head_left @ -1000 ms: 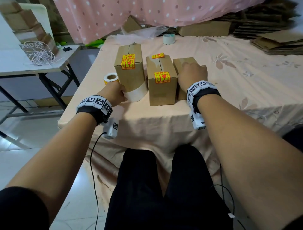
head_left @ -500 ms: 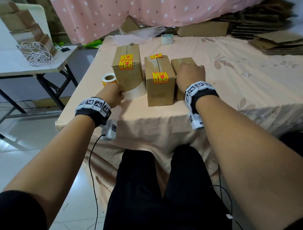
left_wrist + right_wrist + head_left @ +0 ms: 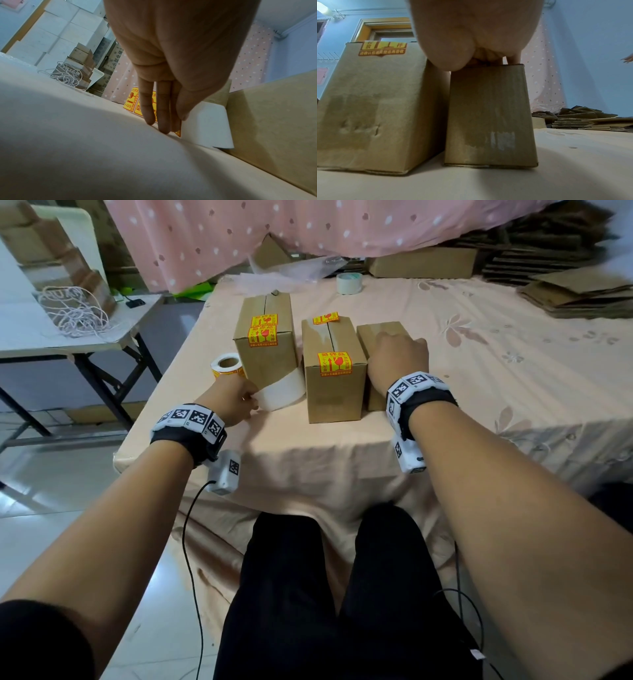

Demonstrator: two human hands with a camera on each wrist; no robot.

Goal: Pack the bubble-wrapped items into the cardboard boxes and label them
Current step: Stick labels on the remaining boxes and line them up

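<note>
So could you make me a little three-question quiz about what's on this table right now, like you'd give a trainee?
1. True or false: all three cardboard boxes standing in a row carry a yellow label.
2. Which does the right hand rest on? A) middle box B) rightmost box C) tape roll
3. Fill in: the left hand pinches the white ____ trailing from the label roll.

Key
1. False: the left box and middle box are labelled; the rightmost box shows none.
2. B
3. backing strip
</note>
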